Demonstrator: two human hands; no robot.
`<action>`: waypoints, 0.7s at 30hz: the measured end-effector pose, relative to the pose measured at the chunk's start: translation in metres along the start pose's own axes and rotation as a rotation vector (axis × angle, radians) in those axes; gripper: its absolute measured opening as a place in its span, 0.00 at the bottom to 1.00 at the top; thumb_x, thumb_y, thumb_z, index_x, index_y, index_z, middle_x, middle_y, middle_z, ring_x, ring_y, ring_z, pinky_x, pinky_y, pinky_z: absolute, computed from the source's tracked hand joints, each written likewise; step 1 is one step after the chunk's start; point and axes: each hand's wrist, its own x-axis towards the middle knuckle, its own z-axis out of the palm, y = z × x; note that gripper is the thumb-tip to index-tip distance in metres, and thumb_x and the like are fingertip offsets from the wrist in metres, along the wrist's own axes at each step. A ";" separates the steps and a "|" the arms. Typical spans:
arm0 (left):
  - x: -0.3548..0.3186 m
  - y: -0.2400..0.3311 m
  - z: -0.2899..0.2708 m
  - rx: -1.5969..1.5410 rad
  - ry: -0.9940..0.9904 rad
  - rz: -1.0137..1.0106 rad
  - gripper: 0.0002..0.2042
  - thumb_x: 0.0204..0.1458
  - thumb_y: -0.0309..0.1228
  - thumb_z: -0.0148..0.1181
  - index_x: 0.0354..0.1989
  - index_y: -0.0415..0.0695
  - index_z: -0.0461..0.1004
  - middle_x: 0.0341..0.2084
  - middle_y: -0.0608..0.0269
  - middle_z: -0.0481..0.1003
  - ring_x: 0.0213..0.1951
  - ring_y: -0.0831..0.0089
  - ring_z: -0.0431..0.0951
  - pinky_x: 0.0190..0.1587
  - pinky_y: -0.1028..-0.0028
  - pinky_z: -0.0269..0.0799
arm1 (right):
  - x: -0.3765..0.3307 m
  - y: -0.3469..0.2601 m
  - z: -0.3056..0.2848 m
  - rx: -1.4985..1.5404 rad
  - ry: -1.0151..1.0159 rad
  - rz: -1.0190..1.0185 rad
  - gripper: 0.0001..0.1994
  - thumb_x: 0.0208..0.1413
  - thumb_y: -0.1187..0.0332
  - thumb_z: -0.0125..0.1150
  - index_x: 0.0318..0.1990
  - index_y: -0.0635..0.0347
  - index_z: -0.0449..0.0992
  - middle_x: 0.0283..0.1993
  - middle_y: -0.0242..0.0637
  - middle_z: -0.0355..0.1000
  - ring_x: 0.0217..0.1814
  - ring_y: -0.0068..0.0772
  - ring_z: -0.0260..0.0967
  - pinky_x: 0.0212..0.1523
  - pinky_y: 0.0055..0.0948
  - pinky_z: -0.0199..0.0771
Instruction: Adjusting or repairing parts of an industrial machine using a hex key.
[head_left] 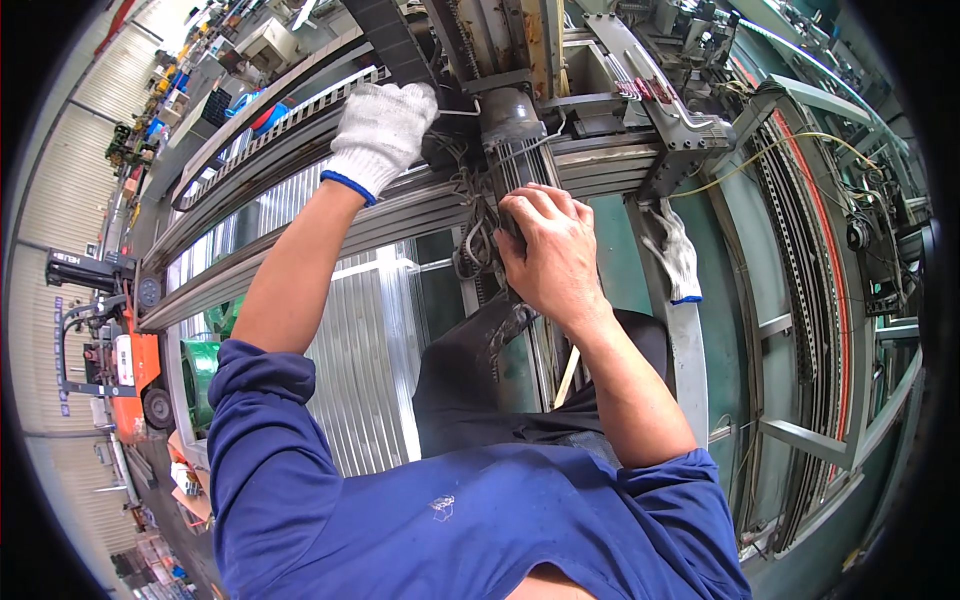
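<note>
My left hand [385,130], in a white knit glove with a blue cuff, is closed in a fist. From it a thin bent metal rod, which looks like a hex key [458,112], reaches to the flange of a motor [510,115]. The motor stands upright, with a dark round top and a ribbed grey body. Bare, my right hand [552,245] wraps over the lower part of that body, fingers curled on it. Loose cables [475,215] hang just left of the motor. A second white glove [678,255] lies on the frame to the right.
Metal beams [400,215] of a machine frame cross in front of me. A cable chain [290,125] runs along the left beam. Rails with an orange strip [830,260] stand at the right. Corrugated sheet [350,360] lies below left, and an orange forklift [130,365] is at the far left.
</note>
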 end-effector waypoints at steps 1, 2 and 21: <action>0.000 -0.003 0.002 -0.026 -0.020 0.031 0.08 0.53 0.30 0.54 0.39 0.48 0.77 0.34 0.62 0.80 0.36 0.62 0.82 0.36 0.61 0.76 | -0.001 0.000 0.000 -0.006 -0.008 0.004 0.15 0.49 0.68 0.66 0.45 0.56 0.76 0.51 0.34 0.73 0.63 0.39 0.65 0.62 0.45 0.58; -0.002 -0.004 0.004 -0.026 -0.018 0.031 0.08 0.53 0.30 0.54 0.39 0.48 0.77 0.34 0.62 0.80 0.36 0.62 0.82 0.36 0.61 0.76 | -0.001 0.000 -0.001 -0.012 -0.015 0.007 0.15 0.49 0.68 0.66 0.45 0.56 0.76 0.51 0.34 0.73 0.63 0.39 0.65 0.62 0.45 0.58; -0.035 0.068 0.109 -1.179 0.026 -0.690 0.13 0.61 0.38 0.54 0.46 0.47 0.80 0.42 0.53 0.80 0.49 0.52 0.78 0.51 0.63 0.73 | 0.003 -0.002 -0.001 -0.015 -0.011 0.017 0.13 0.50 0.68 0.66 0.44 0.56 0.77 0.50 0.33 0.75 0.62 0.39 0.67 0.62 0.43 0.59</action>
